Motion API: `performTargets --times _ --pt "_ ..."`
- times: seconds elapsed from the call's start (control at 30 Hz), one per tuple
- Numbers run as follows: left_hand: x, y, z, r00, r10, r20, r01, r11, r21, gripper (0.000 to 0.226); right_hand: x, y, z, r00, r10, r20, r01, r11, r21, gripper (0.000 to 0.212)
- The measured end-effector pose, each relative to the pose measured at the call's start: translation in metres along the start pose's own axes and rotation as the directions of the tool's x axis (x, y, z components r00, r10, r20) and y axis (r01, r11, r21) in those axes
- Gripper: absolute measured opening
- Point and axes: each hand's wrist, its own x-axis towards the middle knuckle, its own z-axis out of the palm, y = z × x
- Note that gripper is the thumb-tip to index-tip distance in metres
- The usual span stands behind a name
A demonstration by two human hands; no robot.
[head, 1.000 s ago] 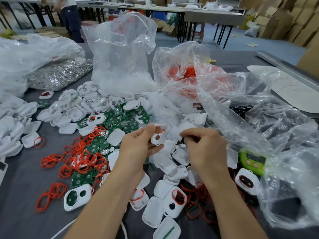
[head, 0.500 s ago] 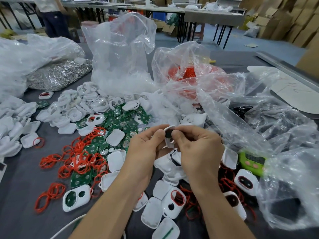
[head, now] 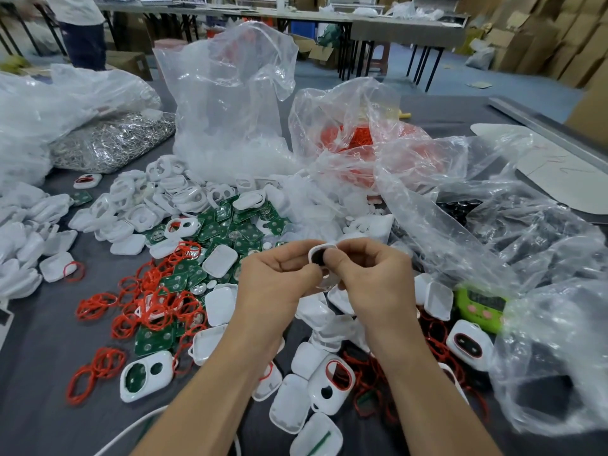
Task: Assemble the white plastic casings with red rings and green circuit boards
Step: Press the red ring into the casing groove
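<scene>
Both forearms are running off the bottom edge. Just beyond them, loose casings are lying on the grey tabletop [head: 39, 357], one with a red ring seated in its oval opening [head: 332, 383], one with a green board showing through its holes [head: 146, 380]. Above these, the left hand [head: 279, 284] and right hand [head: 371, 284] are meeting over the pile, each grip pinching the white casing [head: 315, 251] between thumb and fingertips. The fingers are hiding most of it; only a rounded white rim and a dark opening are showing, and whether a ring is fitted is impossible to tell. A second ago the left hand alone was holding it, red ring visible, with the right hand apart; half a second ago the hands were already joined. Left of the hands, red rings [head: 148, 304] are tangling over green circuit boards [head: 230, 225]. On the right, a green timer [head: 480, 307] is sitting half under clear plastic. Farther back, clear plastic bags [head: 230, 110] are standing crumpled, one holding blurry red contents [head: 355, 133]. A person [head: 82, 28] is standing at the far left, cut off at the top.
</scene>
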Motion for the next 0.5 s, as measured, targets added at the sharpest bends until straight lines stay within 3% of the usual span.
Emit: performTargets --times 0.1,0.23,0.33,0.5 --pt "-0.0020 0.0002 0.0011 0.999 0.035 -0.014 -0.034 0.994 0.109 0.040 0.0002 -0.0012 -0.0041 0.999 0.001 0.052 0.000 1.000 -0.019 0.014" --pt "-0.0001 -0.0007 -0.0008 0.994 0.108 -0.021 -0.095 0.939 0.332 0.034 -0.0043 -0.0014 -0.0014 0.998 -0.060 0.008 0.061 0.994 -0.096 0.017" --pt "-0.0003 0.0001 -0.0017 0.994 0.099 -0.043 -0.079 0.941 0.330 0.031 -0.0036 -0.0008 -0.0018 0.998 -0.049 0.040 0.053 0.990 -0.128 0.018" --pt "0.0024 0.0030 -0.0081 0.998 0.023 -0.053 -0.007 0.962 0.274 0.035 0.0002 -0.0024 -0.0078 0.960 0.091 0.264 -0.116 0.990 0.080 0.023"
